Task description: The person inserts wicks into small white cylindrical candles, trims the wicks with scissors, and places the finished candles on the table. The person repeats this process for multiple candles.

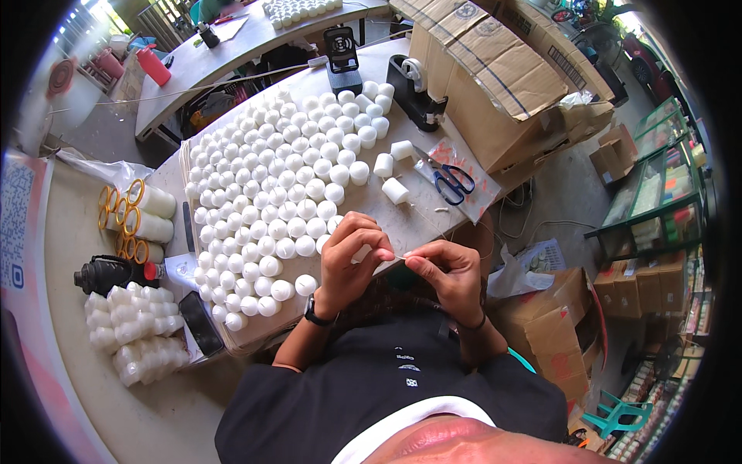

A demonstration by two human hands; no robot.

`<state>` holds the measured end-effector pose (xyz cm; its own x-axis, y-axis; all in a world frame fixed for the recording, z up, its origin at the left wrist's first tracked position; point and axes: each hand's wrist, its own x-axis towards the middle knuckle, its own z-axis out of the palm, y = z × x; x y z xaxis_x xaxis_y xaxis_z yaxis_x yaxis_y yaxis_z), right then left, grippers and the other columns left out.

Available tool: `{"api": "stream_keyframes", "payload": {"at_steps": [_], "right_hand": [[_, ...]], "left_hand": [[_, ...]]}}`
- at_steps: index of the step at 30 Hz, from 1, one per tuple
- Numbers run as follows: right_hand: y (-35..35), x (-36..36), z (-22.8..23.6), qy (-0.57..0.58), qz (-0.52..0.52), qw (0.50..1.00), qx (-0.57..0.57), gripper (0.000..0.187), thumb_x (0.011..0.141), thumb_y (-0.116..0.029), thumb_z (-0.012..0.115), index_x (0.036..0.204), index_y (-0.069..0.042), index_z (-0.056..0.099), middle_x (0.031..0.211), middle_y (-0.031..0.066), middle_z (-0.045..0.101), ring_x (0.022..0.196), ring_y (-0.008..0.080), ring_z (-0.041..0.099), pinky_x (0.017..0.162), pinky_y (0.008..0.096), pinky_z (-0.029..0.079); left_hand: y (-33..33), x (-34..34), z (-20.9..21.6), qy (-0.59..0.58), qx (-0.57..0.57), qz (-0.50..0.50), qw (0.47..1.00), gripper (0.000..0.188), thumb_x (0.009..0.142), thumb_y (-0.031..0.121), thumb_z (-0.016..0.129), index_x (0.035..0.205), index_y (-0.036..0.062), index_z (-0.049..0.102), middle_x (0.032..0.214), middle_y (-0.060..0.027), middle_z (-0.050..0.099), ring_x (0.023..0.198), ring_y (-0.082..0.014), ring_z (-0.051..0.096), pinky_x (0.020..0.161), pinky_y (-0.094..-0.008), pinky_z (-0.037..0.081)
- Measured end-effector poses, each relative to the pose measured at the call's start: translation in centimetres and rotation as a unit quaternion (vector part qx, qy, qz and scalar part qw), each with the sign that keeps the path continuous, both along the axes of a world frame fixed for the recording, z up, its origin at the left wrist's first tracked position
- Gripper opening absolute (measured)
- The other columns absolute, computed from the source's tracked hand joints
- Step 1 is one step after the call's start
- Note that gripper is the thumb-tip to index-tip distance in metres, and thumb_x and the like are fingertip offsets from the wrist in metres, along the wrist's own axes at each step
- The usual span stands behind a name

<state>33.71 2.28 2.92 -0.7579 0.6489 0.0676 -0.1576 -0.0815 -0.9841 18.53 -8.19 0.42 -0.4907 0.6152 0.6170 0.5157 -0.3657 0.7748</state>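
Over the table's near edge, my left hand and my right hand meet fingertip to fingertip. Both are closed in a pinch on a short thin white string, which looks like a candle wick. Many white votive candles stand packed in rows to the left, several with a wick showing on top. Three loose white candles lie or stand just beyond my hands. Dark-handled scissors rest on a clear plastic bag with orange print. A small white bit lies nearby.
A small black fan and a black holder stand at the table's far end. Large cardboard boxes rise at the far right. On the left are wrapped candle packs, a black bottle and rolls of tape.
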Motion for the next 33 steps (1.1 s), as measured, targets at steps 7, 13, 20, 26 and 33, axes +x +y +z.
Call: {"api": "stream_keyframes", "payload": {"at_steps": [7, 13, 20, 26, 33], "right_hand": [[0.1, 0.2, -1.0, -0.07, 0.003, 0.997, 0.016, 0.013, 0.092, -0.009, 0.071, 0.095, 0.003, 0.072, 0.087, 0.0043, 0.072, 0.08, 0.0051, 0.062, 0.073, 0.0187, 0.047], [-0.3, 0.0, -1.4, -0.053, 0.025, 0.998, 0.033, 0.015, 0.096, -0.012, 0.067, 0.093, 0.003, 0.071, 0.087, 0.004, 0.069, 0.082, 0.0057, 0.061, 0.076, 0.0198, 0.046], [-1.2, -0.7, -1.5, -0.026, -0.013, 0.999, 0.023, 0.017, 0.097, -0.013, 0.065, 0.092, 0.003, 0.07, 0.084, 0.0025, 0.066, 0.08, 0.005, 0.057, 0.075, 0.0187, 0.043], [-1.6, -0.1, -1.3, -0.031, -0.04, 0.996, 0.071, 0.01, 0.09, -0.006, 0.072, 0.085, 0.002, 0.069, 0.072, -0.0035, 0.053, 0.064, 0.0008, 0.041, 0.057, 0.018, 0.029], [-2.7, -0.2, -1.3, -0.029, -0.069, 0.986, 0.148, 0.008, 0.083, 0.001, 0.077, 0.083, 0.002, 0.069, 0.07, -0.0043, 0.051, 0.06, -0.0004, 0.038, 0.052, 0.018, 0.026]], "left_hand": [[0.5, -0.1, -0.6, 0.013, 0.026, 0.02, 0.999, 0.019, 0.079, 0.01, 0.079, 0.085, 0.0013, 0.063, 0.084, -0.0082, 0.06, 0.079, -0.0235, 0.06, 0.07, -0.0332, 0.048], [0.1, -0.3, -1.4, 0.075, 0.028, 0.061, 0.995, 0.023, 0.079, 0.014, 0.08, 0.088, 0.0018, 0.063, 0.086, -0.0082, 0.06, 0.081, -0.024, 0.059, 0.072, -0.0341, 0.048], [1.2, 1.1, -1.9, -0.032, 0.095, 0.112, 0.989, 0.03, 0.096, 0.03, 0.065, 0.088, 0.0017, 0.056, 0.087, -0.0086, 0.056, 0.079, -0.021, 0.057, 0.073, -0.0333, 0.048], [1.3, 2.1, -1.7, -0.49, 0.211, -0.055, 0.844, 0.022, 0.107, 0.032, 0.044, 0.112, 0.0113, 0.043, 0.098, -0.0058, 0.05, 0.084, -0.0213, 0.056, 0.076, -0.033, 0.046], [1.6, 3.4, -1.6, -0.48, 0.2, -0.023, 0.854, 0.022, 0.105, 0.026, 0.05, 0.119, 0.0144, 0.038, 0.099, -0.0053, 0.051, 0.084, -0.0214, 0.057, 0.077, -0.0335, 0.047]]}}
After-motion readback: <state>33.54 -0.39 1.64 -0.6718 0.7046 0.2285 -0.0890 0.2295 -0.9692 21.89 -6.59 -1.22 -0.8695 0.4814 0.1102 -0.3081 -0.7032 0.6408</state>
